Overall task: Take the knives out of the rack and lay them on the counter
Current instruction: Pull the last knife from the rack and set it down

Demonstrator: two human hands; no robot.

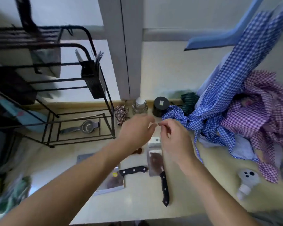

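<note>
Two cleavers lie on the pale counter [137, 203]. The right cleaver [156, 163] points away from me, its black handle toward the front edge. My left forearm partly covers the left cleaver [116, 180], whose black handle points right. The black wire rack [82, 88] stands at the left, and one dark knife handle [25, 15] sticks up from its top. Above the cleavers, my left hand [136, 128] and my right hand [173, 136] hover close together with fingers apart. Neither hand holds anything.
A metal squeezer [85, 127] lies on the rack's base. A glass jar [140, 106] and a black jar [160, 106] stand at the wall. Blue and purple checked cloths [235, 111] pile at the right. A small grey ghost toy [247, 180] sits near the front right.
</note>
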